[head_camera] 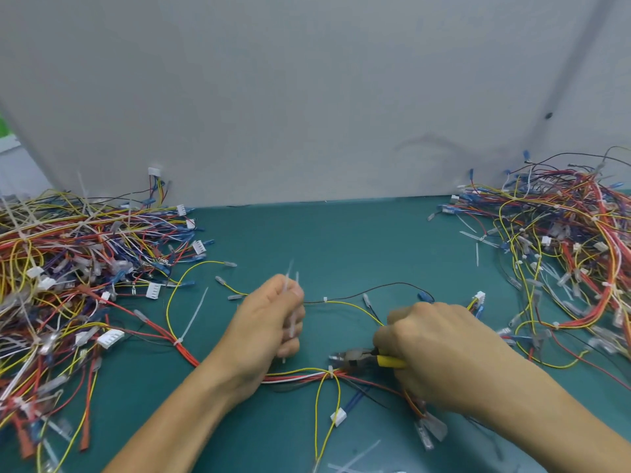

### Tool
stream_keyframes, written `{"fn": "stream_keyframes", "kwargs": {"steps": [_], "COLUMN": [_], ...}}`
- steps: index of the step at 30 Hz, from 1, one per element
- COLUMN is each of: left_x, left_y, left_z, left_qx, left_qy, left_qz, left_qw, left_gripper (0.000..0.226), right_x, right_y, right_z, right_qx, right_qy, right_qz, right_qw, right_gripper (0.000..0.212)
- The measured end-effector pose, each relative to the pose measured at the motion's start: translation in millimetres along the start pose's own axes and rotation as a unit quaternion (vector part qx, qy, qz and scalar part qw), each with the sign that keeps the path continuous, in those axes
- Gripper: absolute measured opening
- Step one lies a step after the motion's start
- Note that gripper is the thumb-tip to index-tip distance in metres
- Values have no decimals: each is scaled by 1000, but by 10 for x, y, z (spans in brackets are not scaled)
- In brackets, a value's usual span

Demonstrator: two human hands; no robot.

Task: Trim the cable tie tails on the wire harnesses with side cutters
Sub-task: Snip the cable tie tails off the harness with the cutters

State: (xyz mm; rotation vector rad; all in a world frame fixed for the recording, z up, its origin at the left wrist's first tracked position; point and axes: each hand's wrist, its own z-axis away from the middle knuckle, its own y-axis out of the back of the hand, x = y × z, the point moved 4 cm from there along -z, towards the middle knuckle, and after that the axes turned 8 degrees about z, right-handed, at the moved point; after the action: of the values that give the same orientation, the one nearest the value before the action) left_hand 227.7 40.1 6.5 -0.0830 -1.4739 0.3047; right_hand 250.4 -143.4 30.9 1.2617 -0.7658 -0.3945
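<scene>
Yellow-handled side cutters (358,357) — gripped in right fingers (384,337).

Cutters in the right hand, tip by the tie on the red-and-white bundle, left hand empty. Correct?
Not quite. The head view shows the left hand is not empty: it grips several white cut tie tails. The rest stands: the right hand holds the side cutters, tip by the cable tie on the red-and-white bundle.

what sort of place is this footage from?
Probably a wire-harness assembly bench: harness heaps on both sides of a teal mat, a grey partition behind, side cutters in the right hand, tie tails in the left hand.
</scene>
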Motion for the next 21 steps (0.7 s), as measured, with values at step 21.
{"fn": "stream_keyframes", "kwargs": {"steps": [21], "left_x": [293], "left_y": [376], "left_z": [22], "left_qx": [-1], "left_qy": [-26], "left_qz": [-125], "left_qw": [992], "left_gripper": [21], "right_x": [425], "right_y": [-84], "right_z": [42], "right_qx": [-75], "right_qy": [-22], "right_qz": [-129], "right_qw": [988], "right_gripper": [16]}}
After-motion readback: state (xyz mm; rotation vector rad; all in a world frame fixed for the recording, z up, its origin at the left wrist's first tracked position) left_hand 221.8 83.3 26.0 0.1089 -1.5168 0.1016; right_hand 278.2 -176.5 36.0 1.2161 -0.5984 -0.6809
